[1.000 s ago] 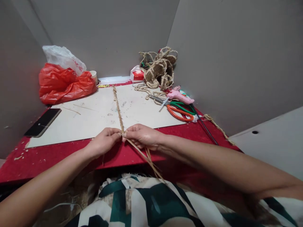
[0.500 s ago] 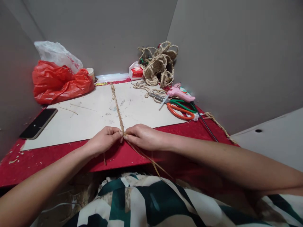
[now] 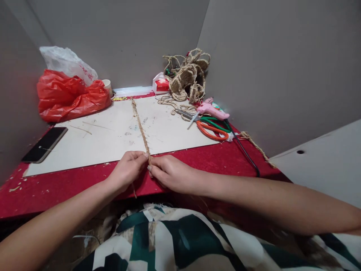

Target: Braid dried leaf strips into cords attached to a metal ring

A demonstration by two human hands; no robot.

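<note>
A narrow braided straw cord (image 3: 140,127) runs from the far edge of the white board (image 3: 107,139) toward me. Its near end is pinched by my left hand (image 3: 130,168), thumb against fingers. My right hand (image 3: 172,173) is closed at the same end, just to the right, with its fingertips on the straw strands. The two hands almost touch. A loose strand hangs below my left hand. Most of the strands at the right hand are hidden behind it.
Red cloth (image 3: 64,192) covers the table. A phone (image 3: 45,145) and a red plastic bag (image 3: 73,96) sit left. Right are scissors (image 3: 211,130), a pink glue gun (image 3: 213,110) with its black cable, and a pile of woven straw pieces (image 3: 187,77). A tissue pack (image 3: 161,84) stands behind.
Both hands have shifted slightly right with the cord's near end. My right hand has turned lower, and the long strands that trailed toward my lap are now mostly hidden.
</note>
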